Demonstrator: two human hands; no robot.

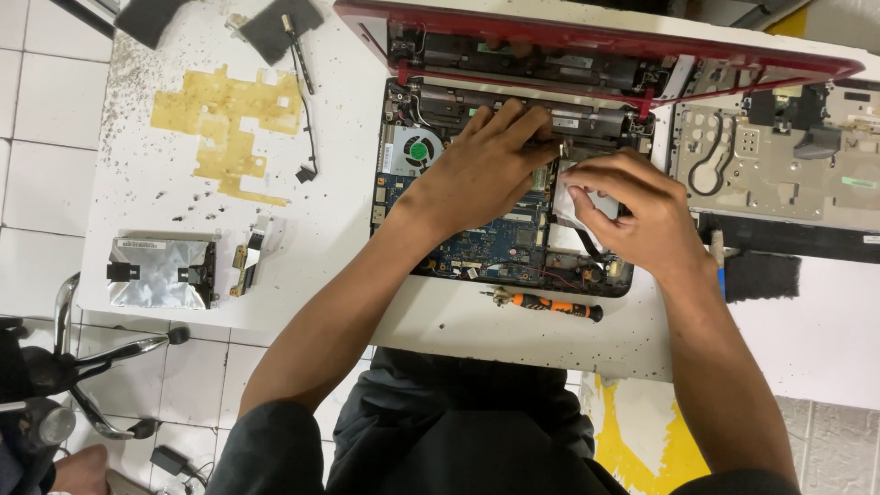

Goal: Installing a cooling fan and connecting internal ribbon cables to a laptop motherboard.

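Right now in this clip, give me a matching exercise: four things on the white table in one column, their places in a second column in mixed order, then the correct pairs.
Things:
1. screwdriver
2. silver drive
3. cooling fan
4. grey inner cover

Places:
A. far right of the table, beside the red laptop
B. left part of the table, near its front edge
C. inside the opened laptop base, upper left corner
D. just in front of the laptop base, between the forearms

Pairs: 1-D, 2-B, 3-C, 4-A
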